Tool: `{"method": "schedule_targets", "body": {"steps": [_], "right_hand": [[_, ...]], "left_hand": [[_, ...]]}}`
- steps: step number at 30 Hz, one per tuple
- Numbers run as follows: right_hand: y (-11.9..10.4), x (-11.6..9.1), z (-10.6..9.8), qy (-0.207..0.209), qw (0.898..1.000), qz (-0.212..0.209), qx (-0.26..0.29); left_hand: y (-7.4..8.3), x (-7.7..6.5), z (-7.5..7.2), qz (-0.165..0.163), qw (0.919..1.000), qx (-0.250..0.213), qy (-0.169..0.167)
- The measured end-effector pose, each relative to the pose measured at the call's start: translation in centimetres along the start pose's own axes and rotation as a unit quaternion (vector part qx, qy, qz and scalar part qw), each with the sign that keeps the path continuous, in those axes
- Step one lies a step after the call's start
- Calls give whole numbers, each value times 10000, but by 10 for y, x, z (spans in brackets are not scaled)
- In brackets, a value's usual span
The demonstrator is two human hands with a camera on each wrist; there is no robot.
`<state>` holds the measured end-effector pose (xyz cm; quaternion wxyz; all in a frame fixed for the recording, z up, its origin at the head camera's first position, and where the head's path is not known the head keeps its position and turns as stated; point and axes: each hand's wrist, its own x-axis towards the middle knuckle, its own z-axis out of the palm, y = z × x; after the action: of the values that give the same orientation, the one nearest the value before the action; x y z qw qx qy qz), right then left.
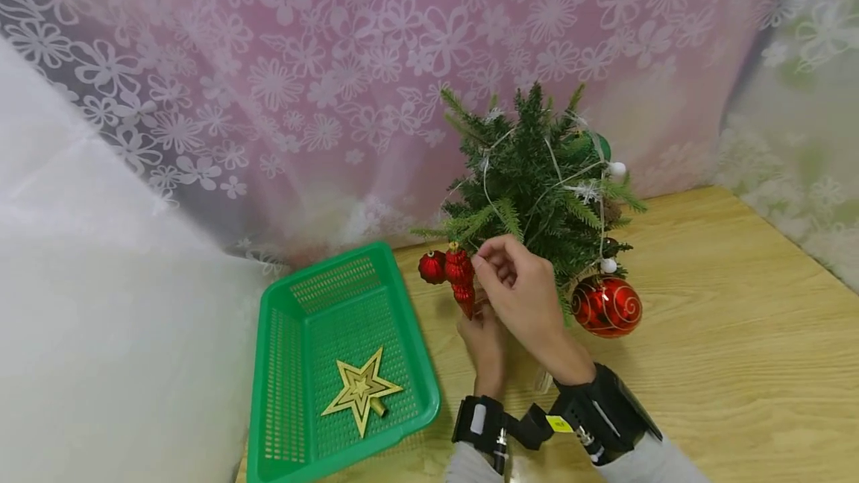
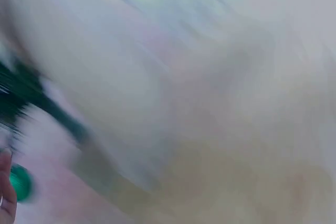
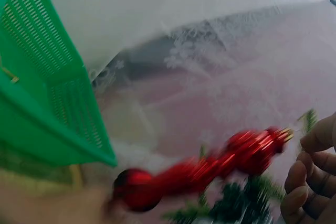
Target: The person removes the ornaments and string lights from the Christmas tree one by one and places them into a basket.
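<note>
In the head view, a ridged red drop ornament [image 1: 459,274] hangs at the little Christmas tree's [image 1: 537,177] left side, with a small red ball [image 1: 432,267] beside it. My right hand [image 1: 520,293] is just right of the drop's gold cap. Its thumb and forefinger pinch a thin hanging loop near the cap, as the right wrist view suggests at the fingers [image 3: 315,142]. Below, my left hand [image 1: 485,341] reaches up behind the drop's tip; its fingers are mostly hidden. The left wrist view is badly blurred, with only part of a finger [image 2: 6,190] at its edge.
Left of the tree, a green plastic basket [image 1: 419,349] holds a gold star topper [image 1: 361,387]. A large red bauble [image 1: 606,306] hangs low on the tree's right, and a green one [image 1: 597,146] higher up. String lights wrap the branches. A floral curtain [image 1: 376,95] hangs behind the wooden table [image 1: 731,334].
</note>
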<state>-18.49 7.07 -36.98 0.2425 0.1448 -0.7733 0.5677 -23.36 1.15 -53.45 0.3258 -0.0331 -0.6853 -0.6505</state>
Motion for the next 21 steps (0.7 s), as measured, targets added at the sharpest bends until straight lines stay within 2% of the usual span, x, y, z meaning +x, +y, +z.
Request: {"method": "schedule_targets", "body": {"steps": [1, 2, 3, 4, 6, 9, 11, 13, 14, 15, 17, 18, 19, 20, 21], "right_hand": [[4, -5, -3, 55, 10000, 9, -49], [9, -11, -5, 98, 9999, 26, -119], [12, -16, -7, 136, 9997, 44, -179], [16, -20, -9, 164, 9995, 64, -249], [20, -28, -12, 183, 9990, 33, -402], [22, -38, -17, 110, 9971, -314, -679], [21, -44, -20, 72, 9946, -672, -784], [19, -51, -27, 73, 9918, -944, -854], [18, -53, -32, 121, 9910, -1032, -842], [17, -56, -37, 204, 9906, -1057, -844], [18, -61, -49, 483, 9912, -1028, -682], [20, -63, -55, 683, 9918, -920, -565], [23, -66, -61, 905, 9920, -767, -435], [27, -69, -67, 1127, 9919, -575, -130], [33, -72, -72, 1381, 9897, -314, 199]], "left_hand": [[12, 5, -4, -135, 9989, -336, 312], [33, 11, -9, -146, 9973, -426, 579], [47, 16, -13, -316, 9954, -569, 702], [56, 22, -16, -403, 9949, -584, 712], [60, 31, -20, -611, 9941, -640, 625], [61, 35, -26, -1157, 9917, -537, 136], [66, 31, -33, -1428, 9878, -411, -458], [74, 26, -42, -1650, 9758, 46, -1432], [78, 25, -46, -1648, 9660, 159, -1987], [84, 23, -50, -1636, 9518, 351, -2569], [97, 21, -59, -1476, 9169, 794, -3621], [103, 22, -63, -1359, 9027, 888, -3984], [110, 23, -67, -1264, 8930, 941, -4215], [117, 25, -71, -1191, 8880, 983, -4331], [125, 27, -75, -1122, 8887, 1024, -4325]]}}
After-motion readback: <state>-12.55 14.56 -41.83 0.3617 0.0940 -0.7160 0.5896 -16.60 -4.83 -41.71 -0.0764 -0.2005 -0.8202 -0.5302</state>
